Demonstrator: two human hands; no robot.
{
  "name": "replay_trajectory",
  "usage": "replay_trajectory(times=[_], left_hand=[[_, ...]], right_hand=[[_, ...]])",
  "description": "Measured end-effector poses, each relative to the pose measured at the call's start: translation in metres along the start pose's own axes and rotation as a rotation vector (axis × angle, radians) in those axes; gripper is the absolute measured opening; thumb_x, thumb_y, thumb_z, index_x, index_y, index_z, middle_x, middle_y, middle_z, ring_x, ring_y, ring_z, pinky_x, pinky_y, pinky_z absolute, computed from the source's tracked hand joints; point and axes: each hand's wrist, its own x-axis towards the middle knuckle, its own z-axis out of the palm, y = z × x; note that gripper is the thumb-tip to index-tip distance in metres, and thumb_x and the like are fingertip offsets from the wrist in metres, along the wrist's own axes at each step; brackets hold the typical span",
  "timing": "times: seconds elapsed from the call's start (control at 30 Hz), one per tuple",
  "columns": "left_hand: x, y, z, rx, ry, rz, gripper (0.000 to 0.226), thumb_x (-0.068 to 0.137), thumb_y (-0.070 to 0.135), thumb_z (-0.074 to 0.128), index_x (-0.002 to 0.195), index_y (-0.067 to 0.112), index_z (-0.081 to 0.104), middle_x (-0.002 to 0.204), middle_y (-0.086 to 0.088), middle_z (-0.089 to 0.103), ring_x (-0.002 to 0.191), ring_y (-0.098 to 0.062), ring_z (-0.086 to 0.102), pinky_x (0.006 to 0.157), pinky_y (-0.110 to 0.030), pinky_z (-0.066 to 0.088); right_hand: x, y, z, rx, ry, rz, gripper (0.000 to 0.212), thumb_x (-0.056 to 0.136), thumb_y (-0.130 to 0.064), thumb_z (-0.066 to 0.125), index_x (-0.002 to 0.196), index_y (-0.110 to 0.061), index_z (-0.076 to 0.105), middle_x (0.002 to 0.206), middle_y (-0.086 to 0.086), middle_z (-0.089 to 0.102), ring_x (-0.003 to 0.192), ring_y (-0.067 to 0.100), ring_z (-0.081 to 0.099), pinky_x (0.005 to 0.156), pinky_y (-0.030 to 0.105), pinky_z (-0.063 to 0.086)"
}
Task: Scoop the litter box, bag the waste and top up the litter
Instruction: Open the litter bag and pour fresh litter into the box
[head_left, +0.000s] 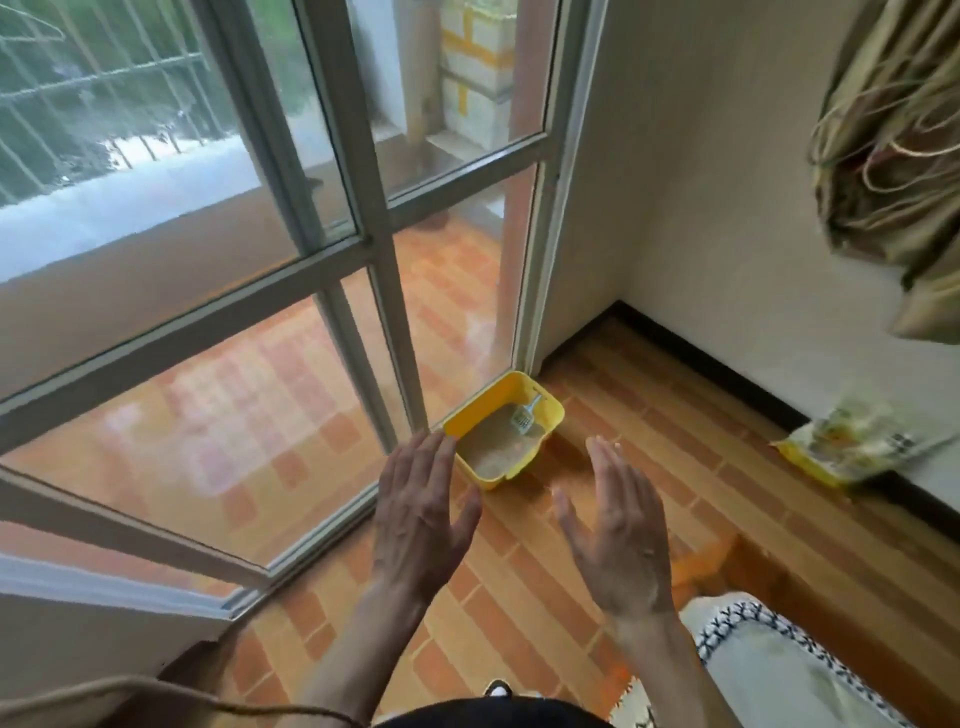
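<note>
yellow plastic litter box (540, 415) sits on the tiled floor (545, 597), in the corner against the glass door frame (400, 332). likely parked there to stay out of the way. inside: pale sandy litter, a small light scoop (524, 420) at the box's far end. left hand (421, 519) and right hand (613, 530) held out on the near side of the box, fingers straight, holding nothing. probably about to reach. bag (852, 447) lies to the right of the box, by the wall.
</note>
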Motion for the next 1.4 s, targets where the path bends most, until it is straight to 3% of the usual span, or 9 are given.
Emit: replay_trajectory(times=[0.23, 0.4, 0.57, 0.77, 1.1, 1.23, 1.4], left_hand=[[0.066, 0.075, 0.037, -0.009, -0.084, 0.198, 0.059, 0.1, 0.048, 0.053, 0.145, 0.01, 0.055, 0.148, -0.011, 0.057, 0.14, -0.031, 0.049, 0.114, -0.052, 0.044], [0.121, 0.12, 0.076, -0.049, -0.127, 0.331, 0.057, 0.101, 0.046, 0.054, 0.147, 0.012, 0.054, 0.15, -0.01, 0.056, 0.143, -0.031, 0.047, 0.118, -0.052, 0.038], [0.178, 0.164, 0.12, -0.082, -0.201, 0.425, 0.062, 0.101, 0.053, 0.043, 0.149, 0.016, 0.051, 0.153, -0.008, 0.053, 0.146, -0.029, 0.044, 0.12, -0.053, 0.036], [0.238, 0.213, 0.156, -0.115, -0.26, 0.531, 0.059, 0.102, 0.056, 0.042, 0.149, 0.021, 0.05, 0.155, -0.003, 0.051, 0.148, -0.024, 0.039, 0.126, -0.039, 0.018], [0.305, 0.305, 0.216, -0.293, -0.298, 0.773, 0.053, 0.101, 0.047, 0.053, 0.144, 0.016, 0.054, 0.15, -0.005, 0.056, 0.144, -0.024, 0.046, 0.116, -0.05, 0.042], [0.324, 0.351, 0.245, -0.323, -0.321, 0.867, 0.052, 0.102, 0.044, 0.056, 0.144, 0.015, 0.054, 0.148, -0.005, 0.057, 0.143, -0.026, 0.047, 0.115, -0.049, 0.042], [0.347, 0.415, 0.286, -0.329, -0.309, 0.953, 0.05, 0.101, 0.043, 0.058, 0.142, 0.014, 0.056, 0.147, -0.006, 0.058, 0.141, -0.025, 0.049, 0.117, -0.047, 0.042]], right_hand=[[0.029, 0.071, -0.03, -0.031, 0.074, 0.217, 0.066, 0.101, -0.057, 0.04, 0.155, -0.02, 0.036, 0.159, 0.004, 0.041, 0.149, 0.019, 0.033, 0.119, 0.042, 0.034], [0.055, 0.119, -0.05, -0.099, 0.135, 0.323, 0.065, 0.101, -0.059, 0.04, 0.155, -0.022, 0.035, 0.159, 0.004, 0.041, 0.148, 0.021, 0.034, 0.118, 0.043, 0.035], [0.084, 0.166, -0.065, -0.205, 0.138, 0.429, 0.067, 0.102, -0.062, 0.038, 0.158, -0.026, 0.03, 0.163, 0.001, 0.035, 0.152, 0.02, 0.027, 0.122, 0.045, 0.029], [0.118, 0.203, -0.084, -0.279, 0.132, 0.549, 0.071, 0.101, -0.068, 0.028, 0.158, -0.026, 0.028, 0.163, 0.001, 0.034, 0.151, 0.02, 0.029, 0.121, 0.046, 0.031], [0.147, 0.275, -0.114, -0.335, 0.185, 0.792, 0.078, 0.1, -0.072, 0.021, 0.161, -0.024, 0.017, 0.167, 0.001, 0.024, 0.154, 0.02, 0.023, 0.125, 0.044, 0.022], [0.152, 0.314, -0.126, -0.371, 0.173, 0.857, 0.078, 0.1, -0.073, 0.019, 0.161, -0.026, 0.012, 0.168, 0.001, 0.022, 0.154, 0.02, 0.021, 0.125, 0.045, 0.022], [0.166, 0.37, -0.138, -0.333, 0.243, 0.928, 0.082, 0.098, -0.075, 0.019, 0.161, -0.023, 0.018, 0.167, 0.001, 0.025, 0.153, 0.02, 0.024, 0.125, 0.043, 0.022]])
